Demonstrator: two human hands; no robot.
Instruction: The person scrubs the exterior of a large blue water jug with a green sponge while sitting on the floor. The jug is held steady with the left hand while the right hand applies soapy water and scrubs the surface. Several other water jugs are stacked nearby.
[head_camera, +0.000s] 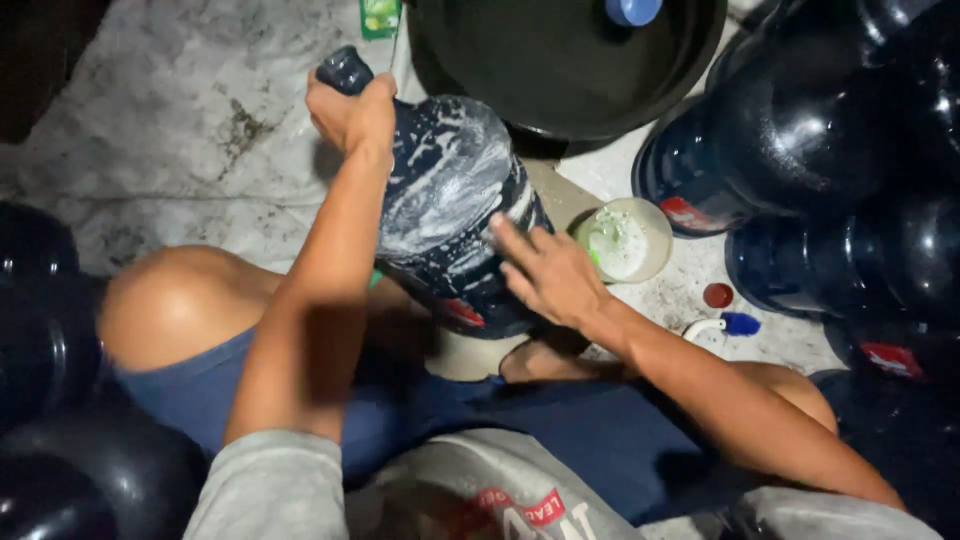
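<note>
A large dark blue water jug, smeared with white soap foam, lies tilted between my knees, its neck pointing up and left. My left hand is closed around the neck of the jug. My right hand lies flat against the jug's soapy side with fingers spread; whether a sponge is under it I cannot tell. I sit low, with bare knees and blue shorts around the jug.
A small bowl of soapy green liquid stands right of the jug. A big black basin holds a blue cap. Dark blue jugs crowd the right and left edges. A red cap and blue-white piece lie on the wet concrete floor.
</note>
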